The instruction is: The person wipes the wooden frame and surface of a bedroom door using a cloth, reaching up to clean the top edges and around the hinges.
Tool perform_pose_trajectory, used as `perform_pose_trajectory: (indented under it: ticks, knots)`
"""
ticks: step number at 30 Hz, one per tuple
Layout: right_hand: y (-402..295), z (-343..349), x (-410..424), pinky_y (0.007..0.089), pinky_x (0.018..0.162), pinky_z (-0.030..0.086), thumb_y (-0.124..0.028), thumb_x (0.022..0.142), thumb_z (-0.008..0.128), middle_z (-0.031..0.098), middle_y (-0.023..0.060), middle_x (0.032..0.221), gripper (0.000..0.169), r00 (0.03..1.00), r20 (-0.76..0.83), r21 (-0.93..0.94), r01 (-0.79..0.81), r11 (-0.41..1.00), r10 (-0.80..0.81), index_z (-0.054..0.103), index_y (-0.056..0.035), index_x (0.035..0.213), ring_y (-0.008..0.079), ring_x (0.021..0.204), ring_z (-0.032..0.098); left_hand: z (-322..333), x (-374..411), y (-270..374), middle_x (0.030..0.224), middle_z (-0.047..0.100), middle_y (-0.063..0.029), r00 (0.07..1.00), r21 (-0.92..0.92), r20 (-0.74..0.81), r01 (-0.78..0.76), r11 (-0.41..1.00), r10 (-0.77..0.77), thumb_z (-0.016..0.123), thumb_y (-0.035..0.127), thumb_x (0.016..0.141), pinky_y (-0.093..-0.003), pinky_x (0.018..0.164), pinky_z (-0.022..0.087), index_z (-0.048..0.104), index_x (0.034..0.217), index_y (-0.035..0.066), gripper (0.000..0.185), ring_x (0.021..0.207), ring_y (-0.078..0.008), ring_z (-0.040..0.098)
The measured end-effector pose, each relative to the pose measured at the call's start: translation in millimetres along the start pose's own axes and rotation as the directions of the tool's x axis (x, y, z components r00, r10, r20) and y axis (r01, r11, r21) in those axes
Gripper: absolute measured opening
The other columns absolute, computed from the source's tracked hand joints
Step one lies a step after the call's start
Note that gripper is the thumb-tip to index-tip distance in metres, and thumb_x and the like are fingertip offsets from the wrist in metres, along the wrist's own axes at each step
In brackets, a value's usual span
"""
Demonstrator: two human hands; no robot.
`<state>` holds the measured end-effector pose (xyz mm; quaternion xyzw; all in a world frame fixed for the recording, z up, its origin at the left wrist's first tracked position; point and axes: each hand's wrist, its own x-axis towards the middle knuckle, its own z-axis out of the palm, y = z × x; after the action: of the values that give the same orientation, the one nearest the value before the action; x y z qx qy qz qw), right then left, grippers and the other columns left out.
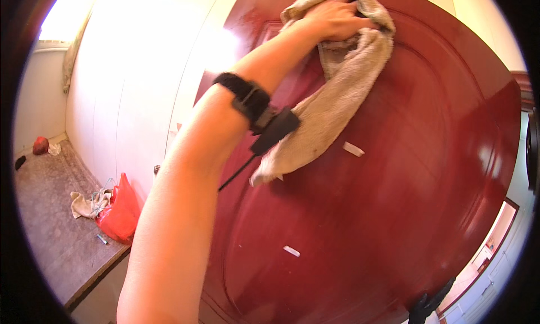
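Observation:
My left hand [337, 18], bare, presses a beige towelling cloth [350, 96] against the upper part of a dark red panelled door [379, 189]. The cloth bunches around the fingers, and its long end hangs down the door face. A black strap [242, 92] with a small black device [276, 130] and a cable circles the left wrist. Two pale strips [353, 149] [291, 251] stick to the door below the cloth. By the door's lower right edge is a black finger-like shape [428, 303]; I cannot tell whether it is my right hand in a glove.
At the left, a brown worktop [55, 214] holds a red plastic bag [120, 216], a beige rag [82, 205] and a small tube-like item [102, 239]. A red bundle [40, 145] lies in the far corner. White wall panels [130, 71] adjoin the door.

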<state>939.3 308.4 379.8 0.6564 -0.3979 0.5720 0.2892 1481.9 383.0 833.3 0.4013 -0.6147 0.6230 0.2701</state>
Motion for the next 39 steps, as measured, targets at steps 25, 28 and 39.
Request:
perform_pose_trajectory:
  ticks: [25,28,39]
  knots:
    - [-32.6,24.5,-13.5,0.0417,0.115,0.015,-0.043,0.098,0.038,0.008,0.0157,0.156,0.073,0.965,0.014,0.091,-0.262,0.961,0.261,0.002,-0.0064,0.150,0.0337,0.142,0.015,1.5,-74.2,-249.0,0.112,0.056,-0.0232,0.984,0.271,-0.106,0.169,0.948,-0.145,0.045,0.031,0.091,-0.0498,0.086,0.041,0.057,0.116,0.012,0.034,0.103,-0.0404,0.052]
    - [-29.1,28.1,-11.1,0.0423,0.114,0.017,-0.044,0.098,0.037,0.010,0.0160,0.155,0.072,0.973,0.015,0.073,-0.232,0.970,0.231,0.004,-0.0071,0.150,0.0341,0.141,0.017,-5.9,-134.5,-203.1,0.119,0.052,-0.0249,0.988,0.260,-0.028,0.153,0.953,-0.151,0.044,0.033,0.091,-0.0520,0.091,0.037,0.055,0.121,0.014,0.036,0.111,-0.0435,0.046]
    - [-5.1,28.7,-6.3,0.0444,0.113,0.021,-0.049,0.097,0.034,0.017,0.0170,0.153,0.068,0.979,-0.045,0.006,-0.199,0.980,0.199,0.013,-0.0093,0.149,0.0357,0.139,0.021,-10.2,-391.9,38.9,0.128,0.049,-0.0209,0.781,-0.242,0.106,0.621,0.746,-0.616,0.055,0.062,0.080,-0.0479,0.100,0.036,0.052,0.128,0.006,0.074,0.123,-0.0396,0.042]
